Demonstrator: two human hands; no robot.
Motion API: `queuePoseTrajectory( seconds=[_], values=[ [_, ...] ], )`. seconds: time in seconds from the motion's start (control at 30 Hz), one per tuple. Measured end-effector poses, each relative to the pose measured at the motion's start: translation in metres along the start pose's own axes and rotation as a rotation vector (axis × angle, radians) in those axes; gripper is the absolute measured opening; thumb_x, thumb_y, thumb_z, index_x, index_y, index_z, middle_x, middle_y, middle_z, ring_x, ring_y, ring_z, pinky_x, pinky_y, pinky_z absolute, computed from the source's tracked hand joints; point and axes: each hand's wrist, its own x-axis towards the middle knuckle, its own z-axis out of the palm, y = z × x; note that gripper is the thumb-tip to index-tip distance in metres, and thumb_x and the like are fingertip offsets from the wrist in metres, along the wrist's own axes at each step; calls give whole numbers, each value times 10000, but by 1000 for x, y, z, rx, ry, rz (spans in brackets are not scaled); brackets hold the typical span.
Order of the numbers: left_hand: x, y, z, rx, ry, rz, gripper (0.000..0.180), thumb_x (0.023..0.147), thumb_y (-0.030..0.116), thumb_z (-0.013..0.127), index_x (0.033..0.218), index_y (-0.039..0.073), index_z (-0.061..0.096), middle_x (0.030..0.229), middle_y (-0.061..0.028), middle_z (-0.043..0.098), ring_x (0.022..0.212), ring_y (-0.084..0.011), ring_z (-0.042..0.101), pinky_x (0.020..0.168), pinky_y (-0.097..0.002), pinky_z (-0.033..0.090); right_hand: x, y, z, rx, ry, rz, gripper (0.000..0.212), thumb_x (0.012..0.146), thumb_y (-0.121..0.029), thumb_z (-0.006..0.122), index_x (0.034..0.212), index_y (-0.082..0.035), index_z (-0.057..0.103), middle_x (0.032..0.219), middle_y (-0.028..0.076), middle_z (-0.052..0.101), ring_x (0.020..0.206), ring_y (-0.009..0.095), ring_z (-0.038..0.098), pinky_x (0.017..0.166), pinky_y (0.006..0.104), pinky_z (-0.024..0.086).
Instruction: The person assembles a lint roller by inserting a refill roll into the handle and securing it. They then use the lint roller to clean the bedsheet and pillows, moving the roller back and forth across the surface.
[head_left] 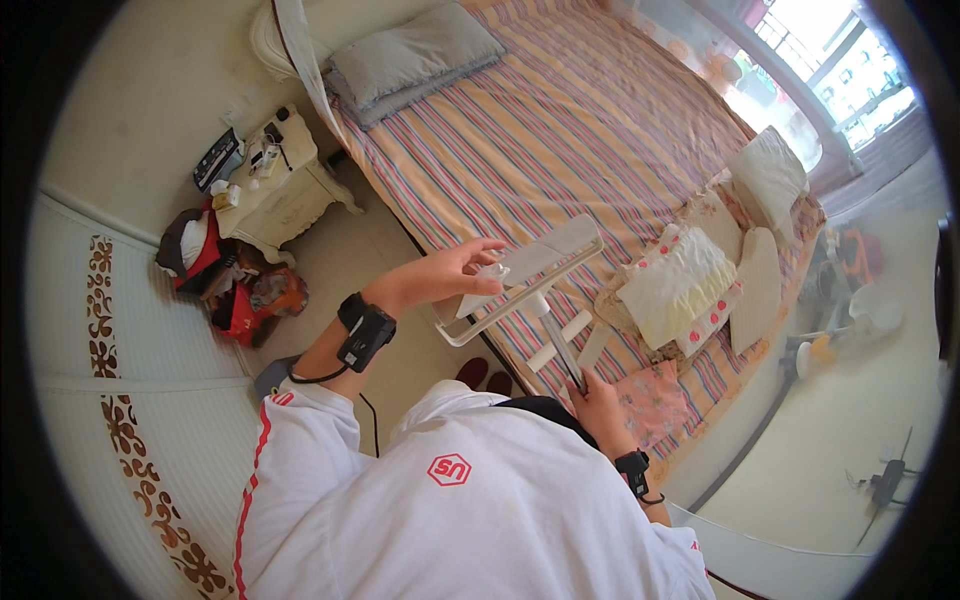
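Observation:
My right hand (598, 408) is wrapped round the lower end of a silver pole (560, 342). At the pole's top sits a flat white panel (555, 250) with a pale frame (530, 292) along its near side; the whole tool tilts over the bed's edge. My left hand (455, 274) is at the panel's left end, thumb and fingers bent around a small whitish, see-through piece (493, 272). Whether that piece is fixed to the panel I cannot tell. Black devices are strapped to both my wrists.
A bed with a striped sheet (560, 130) fills the far side, with grey pillows (415, 60), folded bedding (680, 285) and a white pillow (768, 178). At left stands a cream nightstand (285, 190) holding small items, beside bags (240, 300). A fan (870, 315) is at right.

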Motion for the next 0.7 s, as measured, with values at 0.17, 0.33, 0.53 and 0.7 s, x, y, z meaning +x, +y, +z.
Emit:
queuePoseTrajectory(
  seconds=[0.17,0.33,0.53,0.7],
  values=[
    [-8,14,-4,104,-50,-119,753,803,325,764,1398,52,391,1174,-116,566,1091,-166,539,938,-311,435,0,-35,2,28,-101,-135,325,863,-239,667,1094,-26,585,751,201,603,710,398,600,599,436,466],
    [-54,21,-12,170,79,11,615,806,268,735,1309,31,473,1090,-102,634,952,-203,618,836,-338,487,2,-69,-7,-13,-328,-144,401,848,-262,687,1123,8,577,769,191,606,693,335,605,627,399,478],
    [-133,54,-8,437,304,237,621,792,230,752,1308,24,474,1086,-90,636,949,-189,622,850,-312,483,9,-103,-16,156,-516,-339,438,844,-263,700,1155,16,570,813,158,629,709,271,618,653,362,487],
    [-176,87,-19,494,473,182,628,774,233,766,1302,39,489,1070,-108,649,1003,-158,612,894,-302,462,23,-143,-12,149,-586,-479,368,890,-223,661,1157,12,567,891,150,664,797,257,656,696,348,507]
  ],
)
